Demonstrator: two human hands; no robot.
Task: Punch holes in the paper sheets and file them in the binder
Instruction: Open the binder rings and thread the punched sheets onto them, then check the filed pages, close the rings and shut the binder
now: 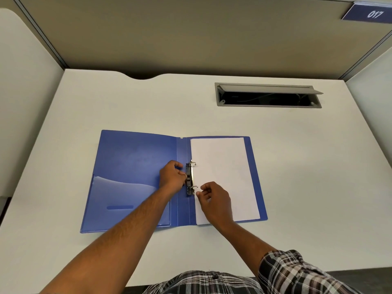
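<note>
Left hand [172, 177] pinches ring clip [190, 179]; desk [297, 166] bare.

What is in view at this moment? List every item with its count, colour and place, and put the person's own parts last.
binder: one, blue, lying open on the desk, clear pocket on its left inside cover.
ring mechanism: one, silver, two rings, on the binder's spine.
paper sheets: one white stack, on the binder's right half, left edge at the rings.
desk: one, white.
cable tray: one, grey, lid raised, far right of the desk.
sign: one, blue, reads 017, top right on the partition.
partition: beige, behind the desk.
left hand: on the ring mechanism.
right hand: fingers at the sheets' left edge, by the lower ring.
sleeve: one, plaid, right arm.
</note>
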